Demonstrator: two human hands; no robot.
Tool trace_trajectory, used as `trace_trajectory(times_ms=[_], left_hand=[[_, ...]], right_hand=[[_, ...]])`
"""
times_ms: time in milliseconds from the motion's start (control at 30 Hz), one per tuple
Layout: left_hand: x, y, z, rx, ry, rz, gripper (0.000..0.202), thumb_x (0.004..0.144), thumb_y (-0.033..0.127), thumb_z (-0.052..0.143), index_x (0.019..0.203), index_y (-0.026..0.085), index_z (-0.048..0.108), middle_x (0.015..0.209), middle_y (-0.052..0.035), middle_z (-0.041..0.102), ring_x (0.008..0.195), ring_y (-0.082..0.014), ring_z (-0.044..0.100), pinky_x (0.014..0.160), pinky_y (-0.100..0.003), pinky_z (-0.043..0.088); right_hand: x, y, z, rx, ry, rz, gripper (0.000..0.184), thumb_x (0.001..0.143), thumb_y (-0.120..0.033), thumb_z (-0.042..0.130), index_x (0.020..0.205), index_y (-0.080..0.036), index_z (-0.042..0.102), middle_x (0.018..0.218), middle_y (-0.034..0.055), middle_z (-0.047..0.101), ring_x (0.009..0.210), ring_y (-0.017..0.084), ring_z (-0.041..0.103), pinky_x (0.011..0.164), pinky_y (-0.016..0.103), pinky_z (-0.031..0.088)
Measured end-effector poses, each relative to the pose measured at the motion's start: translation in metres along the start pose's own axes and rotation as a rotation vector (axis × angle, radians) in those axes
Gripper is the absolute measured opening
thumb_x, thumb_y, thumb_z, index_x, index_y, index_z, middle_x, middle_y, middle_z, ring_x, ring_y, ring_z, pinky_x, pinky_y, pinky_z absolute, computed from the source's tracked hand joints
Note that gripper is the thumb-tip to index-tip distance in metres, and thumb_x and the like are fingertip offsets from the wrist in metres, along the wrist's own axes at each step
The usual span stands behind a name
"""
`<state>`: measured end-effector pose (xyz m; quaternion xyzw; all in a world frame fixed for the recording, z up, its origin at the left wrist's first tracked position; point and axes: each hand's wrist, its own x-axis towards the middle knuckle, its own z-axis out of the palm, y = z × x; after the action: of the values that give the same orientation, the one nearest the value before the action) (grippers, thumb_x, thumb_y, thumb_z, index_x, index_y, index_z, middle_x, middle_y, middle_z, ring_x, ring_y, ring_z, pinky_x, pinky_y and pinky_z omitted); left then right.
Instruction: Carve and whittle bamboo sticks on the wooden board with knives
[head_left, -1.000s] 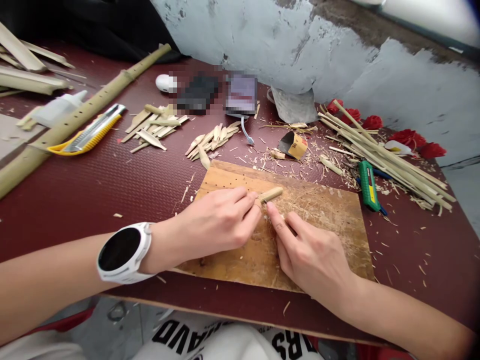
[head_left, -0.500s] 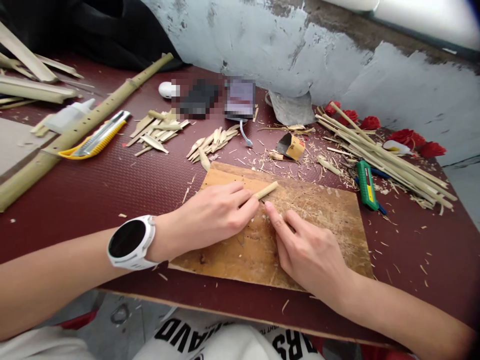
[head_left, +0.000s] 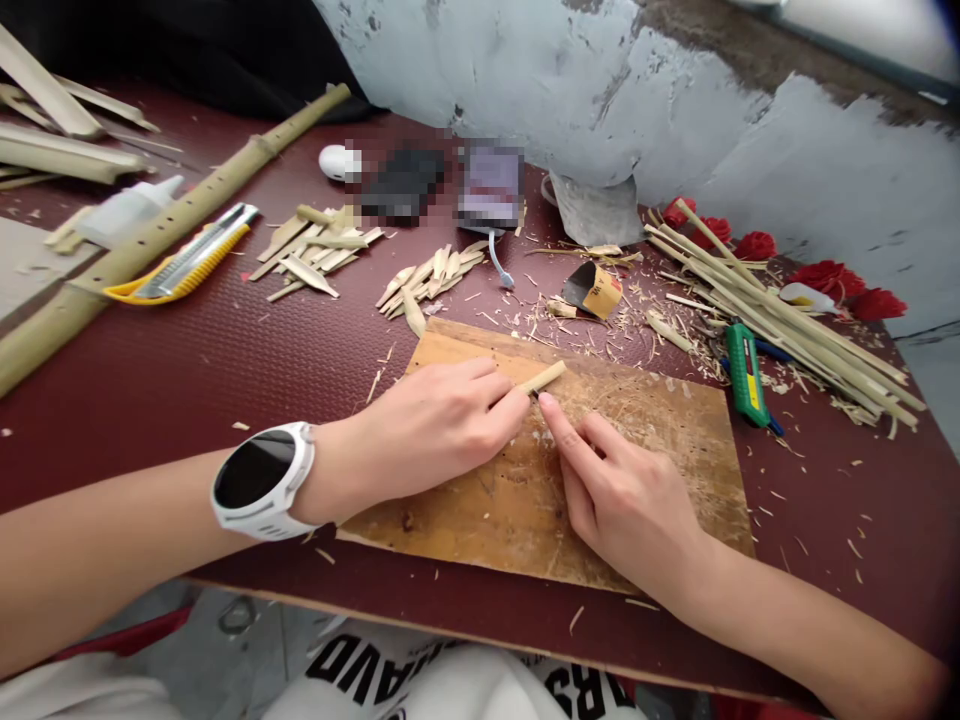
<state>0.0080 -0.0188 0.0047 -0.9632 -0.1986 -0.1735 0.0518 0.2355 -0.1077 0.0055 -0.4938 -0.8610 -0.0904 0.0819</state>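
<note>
My left hand [head_left: 465, 415], with a white watch [head_left: 262, 482] on its wrist, is closed on a short piece of bamboo [head_left: 546, 377]. One pale end of the piece sticks out past my fingers, just above a worn wooden board [head_left: 465, 520]. Close beside it, my right hand [head_left: 630, 490] is closed with the index finger stretched toward the bamboo. A small dark blade tip [head_left: 535, 395] shows at that fingertip; the rest of the tool is hidden under the hand.
Bamboo slips [head_left: 435, 275] lie in piles behind the board. A yellow box cutter [head_left: 187, 260] rests by a long holed bamboo pole [head_left: 180, 220]. To the right are a green cutter [head_left: 746, 375], bamboo strips [head_left: 780, 310], red flowers [head_left: 754, 246] and shavings. Curled sandpaper [head_left: 594, 290] stands behind.
The view has shifted slightly, so most things sit a little farther right. Both hands keep nearly the same hold; the right fingertip is slightly higher beside the bamboo.
</note>
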Motion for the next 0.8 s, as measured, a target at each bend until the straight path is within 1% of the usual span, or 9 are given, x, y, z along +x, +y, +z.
trace_trajectory(times_ms=[133, 300, 433, 667, 800], left_hand=[[0.0043, 0.0022, -0.0015, 0.046, 0.018, 0.005, 0.02, 0.104, 0.014, 0.051, 0.086, 0.015, 0.06, 0.079, -0.0047, 0.064, 0.073, -0.0195, 0.062, 0.066, -0.031, 0.052], [0.0064, 0.005, 0.0006, 0.099, 0.035, 0.027, 0.016, 0.1, 0.012, 0.056, 0.084, 0.015, 0.06, 0.079, -0.0051, 0.064, 0.073, -0.0211, 0.062, 0.064, -0.032, 0.05], [0.0061, 0.0064, 0.0021, 0.122, 0.04, 0.01, 0.018, 0.102, 0.015, 0.055, 0.085, 0.015, 0.061, 0.081, -0.0052, 0.065, 0.073, -0.0199, 0.062, 0.063, -0.031, 0.049], [0.0064, 0.0054, 0.0007, 0.054, 0.028, -0.046, 0.022, 0.105, 0.02, 0.053, 0.086, 0.014, 0.063, 0.081, -0.0043, 0.065, 0.075, -0.0191, 0.063, 0.067, -0.03, 0.051], [0.0073, 0.0032, -0.0003, 0.036, 0.031, -0.059, 0.02, 0.106, 0.021, 0.052, 0.094, 0.012, 0.065, 0.082, -0.0041, 0.065, 0.074, -0.0181, 0.063, 0.068, -0.03, 0.051]], right_hand=[[-0.0002, -0.0014, -0.0003, -0.023, -0.012, -0.007, 0.052, 0.1, -0.015, 0.046, 0.152, -0.011, 0.052, 0.093, 0.0035, 0.065, 0.062, 0.014, 0.059, 0.049, 0.03, 0.04], [-0.0018, -0.0032, -0.0027, -0.035, -0.021, -0.014, 0.053, 0.098, -0.014, 0.048, 0.15, -0.008, 0.054, 0.092, 0.0043, 0.065, 0.059, 0.013, 0.057, 0.047, 0.03, 0.04], [-0.0021, -0.0033, -0.0036, -0.049, -0.028, -0.023, 0.054, 0.097, -0.014, 0.05, 0.15, -0.007, 0.055, 0.09, 0.0046, 0.065, 0.058, 0.013, 0.057, 0.047, 0.03, 0.039], [-0.0018, -0.0029, -0.0039, -0.049, -0.037, -0.036, 0.053, 0.097, -0.013, 0.05, 0.149, -0.006, 0.057, 0.091, 0.0067, 0.065, 0.059, 0.013, 0.057, 0.048, 0.029, 0.039], [-0.0024, -0.0045, -0.0044, -0.048, -0.053, -0.029, 0.053, 0.096, -0.012, 0.05, 0.149, -0.008, 0.058, 0.091, 0.0065, 0.065, 0.061, 0.014, 0.058, 0.049, 0.028, 0.04]])
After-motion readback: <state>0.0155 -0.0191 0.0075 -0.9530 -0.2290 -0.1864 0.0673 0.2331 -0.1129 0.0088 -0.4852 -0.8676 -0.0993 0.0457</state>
